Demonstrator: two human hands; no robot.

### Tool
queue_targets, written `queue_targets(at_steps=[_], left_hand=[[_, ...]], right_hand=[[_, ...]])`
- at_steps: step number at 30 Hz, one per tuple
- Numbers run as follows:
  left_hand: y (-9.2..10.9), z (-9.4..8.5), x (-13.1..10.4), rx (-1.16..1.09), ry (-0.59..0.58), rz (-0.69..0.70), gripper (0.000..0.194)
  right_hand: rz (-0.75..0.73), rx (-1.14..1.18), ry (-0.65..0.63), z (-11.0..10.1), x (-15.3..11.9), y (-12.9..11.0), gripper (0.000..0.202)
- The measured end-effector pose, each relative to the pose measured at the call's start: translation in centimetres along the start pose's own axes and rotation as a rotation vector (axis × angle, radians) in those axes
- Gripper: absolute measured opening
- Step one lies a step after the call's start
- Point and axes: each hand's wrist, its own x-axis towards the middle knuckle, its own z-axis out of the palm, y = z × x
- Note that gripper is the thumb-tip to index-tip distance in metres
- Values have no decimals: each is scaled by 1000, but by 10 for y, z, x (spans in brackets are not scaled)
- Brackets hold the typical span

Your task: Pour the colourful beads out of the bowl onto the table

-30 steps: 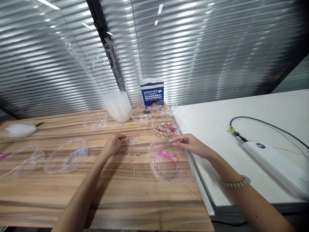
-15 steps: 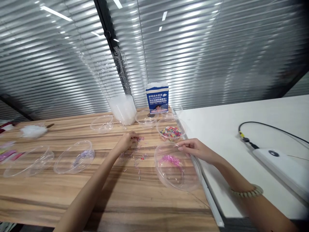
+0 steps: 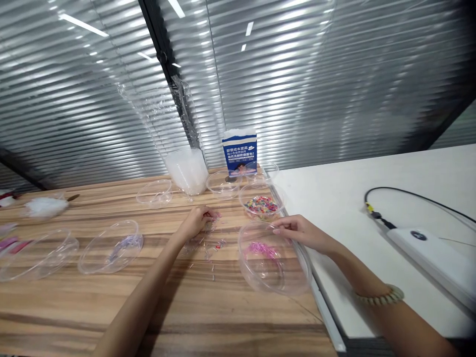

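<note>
My left hand [image 3: 196,221] is low over the wooden table, its fingertips pinched together at a loose scatter of small clear and coloured pieces [image 3: 212,243]. Whatever sits between those fingertips is too small to make out. With thumb and fingers, my right hand [image 3: 299,233] grips the rim of a clear plastic bowl [image 3: 256,285]. That bowl is tilted and has pink pieces [image 3: 263,249] in it. Just behind it stands another clear bowl with multicoloured pieces [image 3: 261,205].
Clear bowls, one holding pale purple pieces [image 3: 126,244], are spread to the left. At the back are a stack of bowls [image 3: 188,171] and a blue printed bag [image 3: 240,153]. A white table [image 3: 334,188] with a white device [image 3: 427,258] and black cable adjoins on the right.
The view has shifted slightly. My left hand stays at the scattered pieces with its fingers pinched, and my right hand still grips the rim of the bowl with pink pieces.
</note>
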Motion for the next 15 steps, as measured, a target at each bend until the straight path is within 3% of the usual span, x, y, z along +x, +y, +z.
queue_targets(at_steps=[15], left_hand=[[-8,-12,-14,-14,-15,-56,24]], right_hand=[[-4,-60,6,0,-2,-5,42]])
